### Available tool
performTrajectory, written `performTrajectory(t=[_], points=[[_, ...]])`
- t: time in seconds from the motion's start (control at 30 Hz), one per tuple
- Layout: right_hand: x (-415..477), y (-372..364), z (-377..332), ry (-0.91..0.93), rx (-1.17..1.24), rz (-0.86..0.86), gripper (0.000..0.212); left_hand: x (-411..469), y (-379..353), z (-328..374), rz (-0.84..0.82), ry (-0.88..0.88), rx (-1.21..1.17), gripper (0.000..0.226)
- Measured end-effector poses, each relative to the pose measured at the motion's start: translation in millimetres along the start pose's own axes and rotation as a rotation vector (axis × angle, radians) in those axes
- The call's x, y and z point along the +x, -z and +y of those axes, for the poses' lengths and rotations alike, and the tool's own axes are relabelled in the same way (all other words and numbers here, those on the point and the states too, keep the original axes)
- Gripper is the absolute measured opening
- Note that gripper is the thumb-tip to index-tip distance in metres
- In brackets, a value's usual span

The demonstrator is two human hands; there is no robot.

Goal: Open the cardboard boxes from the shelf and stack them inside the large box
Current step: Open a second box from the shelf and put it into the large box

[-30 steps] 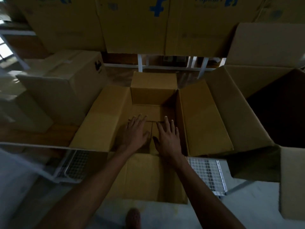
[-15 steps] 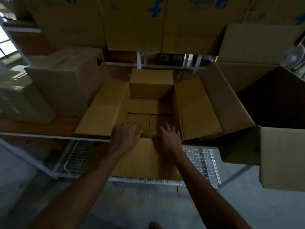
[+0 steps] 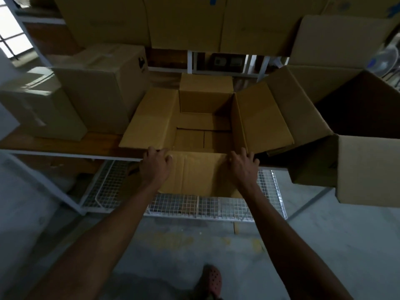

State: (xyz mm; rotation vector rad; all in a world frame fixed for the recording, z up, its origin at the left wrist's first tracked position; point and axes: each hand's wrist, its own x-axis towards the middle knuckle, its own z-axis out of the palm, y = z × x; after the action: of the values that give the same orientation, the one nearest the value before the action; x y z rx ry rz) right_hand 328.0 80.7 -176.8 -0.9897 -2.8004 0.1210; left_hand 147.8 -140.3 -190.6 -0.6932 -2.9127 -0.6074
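The open box (image 3: 203, 135) you were working on sat at the front edge of the wooden shelf (image 3: 65, 144), its near flap (image 3: 194, 172) hanging down over the wire rack (image 3: 216, 206) below, its side flaps splayed left and right and its far flap standing up at the back. It looked empty, so you could expect it to be light, and being plain brown corrugated card it would be stiff along the folds but ready to buckle or rack if you pulled on one flap alone. Your left hand (image 3: 154, 167) was curled over the near left corner and your right hand (image 3: 243, 166) over the near right corner, each grip closed on the rim where the hanging flap met the side wall; that was the sound place to hold, since the corners carry the load and the flaps do not. The inside showed bottom flaps folded flat with a seam down the middle, and I could not tell whether they were taped. The large box (image 3: 357, 109) stood open just beside it on your right, dark inside, one of its flaps overlapping the smaller box's right flap. Closed boxes (image 3: 97, 89) sat on the shelf to your left.
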Motion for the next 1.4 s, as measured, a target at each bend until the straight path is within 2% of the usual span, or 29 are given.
performTrajectory(t=[0.2,0.4,0.63,0.8,0.97,1.03,1.17,1.3,1.4], points=[[4.2,6.8,4.6,-0.080,0.086,-0.099,0.030,10.3,6.2,4.6,-0.116,0.026,0.011,0.051],[18.1,-5.7,5.5,-0.106,0.314,-0.163,0.042,25.4,-8.6,32.8,-0.198,0.162,-0.170,0.053],[44.4,-19.1,19.5,-0.162,0.502,-0.205,0.060,39.0,-29.2,37.6,-0.060,0.315,-0.357,0.032],[54.1,-18.4,19.0,-0.243,0.558,-0.069,0.035,42.1,-31.1,33.8,0.016,0.387,-0.429,0.030],[44.8,-13.4,17.5,-0.245,0.525,-0.010,0.034,39.7,-28.1,34.0,0.040,0.416,-0.502,0.037],[38.6,-11.4,16.6,-0.240,0.430,0.017,0.036,36.9,-28.6,32.8,0.037,0.430,-0.556,0.027],[32.2,-11.0,17.7,-0.219,0.307,0.009,0.040,28.2,-26.9,37.5,0.052,0.450,-0.590,0.039],[36.2,-18.4,25.5,-0.208,0.626,-0.075,0.019,20.3,-26.2,35.1,0.051,0.450,-0.672,0.053],[36.4,-21.2,28.6,-0.233,0.741,-0.030,0.032,20.1,-24.9,32.1,0.011,0.460,-0.738,0.062]])
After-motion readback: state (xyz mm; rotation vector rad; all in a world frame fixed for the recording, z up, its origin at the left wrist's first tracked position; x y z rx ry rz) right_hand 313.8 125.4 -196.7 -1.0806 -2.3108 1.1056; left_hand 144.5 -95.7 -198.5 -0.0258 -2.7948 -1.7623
